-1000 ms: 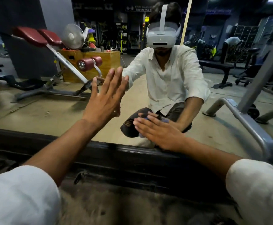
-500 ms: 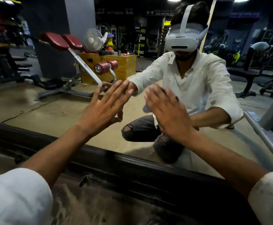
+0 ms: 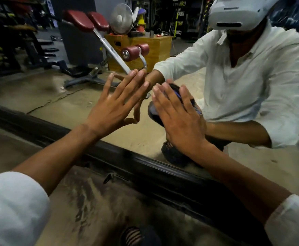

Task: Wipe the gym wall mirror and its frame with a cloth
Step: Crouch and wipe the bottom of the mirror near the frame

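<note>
The wall mirror (image 3: 59, 96) fills the upper view, and its dark bottom frame (image 3: 145, 166) runs diagonally across the middle. My left hand (image 3: 116, 105) lies flat on the glass with fingers spread and straight. My right hand (image 3: 177, 118) presses a dark blue cloth (image 3: 189, 102) flat against the glass; only the cloth's edges show past my straight fingers. The reflection shows a crouching person in a white shirt and headset.
Below the frame lies a dusty concrete floor (image 3: 91, 201). Reflected in the mirror are a red-padded bench (image 3: 91, 22), a fan (image 3: 121, 19), a wooden box (image 3: 154, 48) and dark gym machines (image 3: 17, 41).
My right hand has carried the cloth up the glass from near the bottom frame to beside my left hand. The left hand has stayed flat on the mirror.
</note>
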A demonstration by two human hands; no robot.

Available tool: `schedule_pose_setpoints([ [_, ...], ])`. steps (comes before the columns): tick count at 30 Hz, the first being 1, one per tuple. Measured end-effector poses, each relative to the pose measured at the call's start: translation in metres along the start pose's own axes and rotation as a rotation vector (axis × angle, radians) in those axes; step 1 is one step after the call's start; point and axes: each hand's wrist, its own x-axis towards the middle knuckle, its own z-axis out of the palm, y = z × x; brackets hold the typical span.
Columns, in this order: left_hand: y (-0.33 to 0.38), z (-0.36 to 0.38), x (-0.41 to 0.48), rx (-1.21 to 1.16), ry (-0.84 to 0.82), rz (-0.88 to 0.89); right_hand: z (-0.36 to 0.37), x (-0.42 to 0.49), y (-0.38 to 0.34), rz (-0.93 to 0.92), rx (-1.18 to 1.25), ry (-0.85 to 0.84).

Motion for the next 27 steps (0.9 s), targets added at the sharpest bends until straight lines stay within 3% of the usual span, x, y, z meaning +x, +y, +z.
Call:
schedule_pose_setpoints([
  [4,-0.010,0.017,-0.011,-0.022,-0.005,0.059,0.039,-0.033,-0.040,-0.223,-0.221,-0.065],
  [7,-0.015,0.026,-0.011,-0.009,0.007,0.071,0.075,-0.078,-0.073,-0.391,-0.212,-0.178],
  [10,-0.017,0.029,-0.009,-0.007,0.009,0.074,0.097,-0.111,-0.093,-0.434,-0.127,-0.269],
  [17,-0.017,0.039,-0.011,0.058,0.095,0.107,0.083,-0.099,-0.086,-0.423,-0.219,-0.264],
  [20,-0.037,0.038,-0.011,0.074,0.149,0.185,0.042,-0.046,-0.048,-0.132,-0.191,-0.141],
  [24,-0.097,0.036,-0.013,-0.013,0.106,0.030,-0.007,0.042,-0.011,0.117,-0.152,0.031],
  [25,-0.103,0.037,-0.014,0.000,0.104,0.020,-0.007,0.056,-0.016,0.087,-0.172,0.030],
  [27,-0.106,0.039,-0.015,0.038,0.097,0.040,0.004,0.070,-0.030,-0.142,-0.257,-0.086],
])
